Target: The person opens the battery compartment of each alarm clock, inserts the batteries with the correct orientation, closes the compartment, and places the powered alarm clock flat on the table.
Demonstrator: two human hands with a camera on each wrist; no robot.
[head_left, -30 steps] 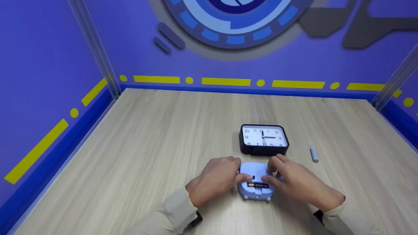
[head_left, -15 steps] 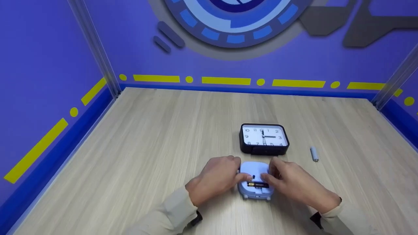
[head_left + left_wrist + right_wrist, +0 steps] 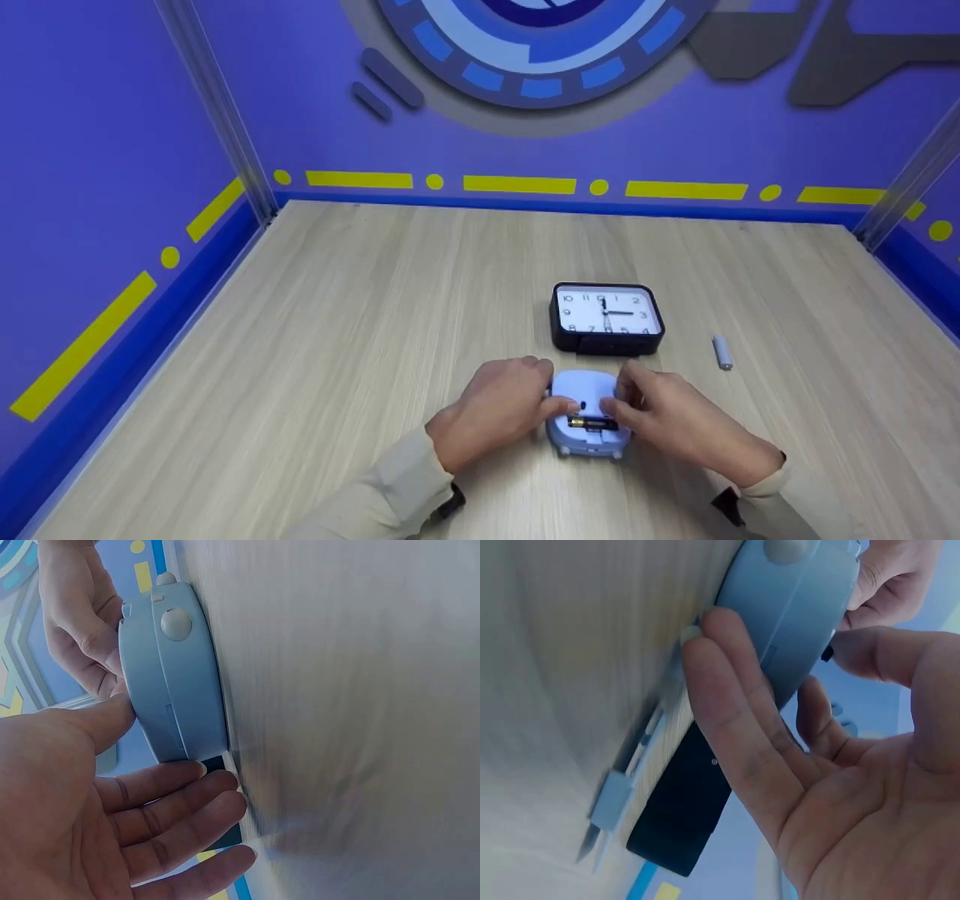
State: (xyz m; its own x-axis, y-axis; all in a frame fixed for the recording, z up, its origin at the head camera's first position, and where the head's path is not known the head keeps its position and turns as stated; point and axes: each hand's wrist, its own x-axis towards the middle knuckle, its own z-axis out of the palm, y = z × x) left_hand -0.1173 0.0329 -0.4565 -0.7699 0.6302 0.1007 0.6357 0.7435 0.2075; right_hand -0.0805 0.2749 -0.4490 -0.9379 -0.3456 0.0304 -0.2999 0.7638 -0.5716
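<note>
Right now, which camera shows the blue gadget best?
The head view, because there the blue gadget shows its upper face and battery. The left wrist view shows its side and round feet; the right wrist view, its side cropped, partly behind fingers.

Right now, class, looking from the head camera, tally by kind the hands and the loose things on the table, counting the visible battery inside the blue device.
Hands: 2 (left hand, right hand)
Clock: 1
Blue device: 1
Battery: 1
Small pale rod: 1
Total: 6
</note>
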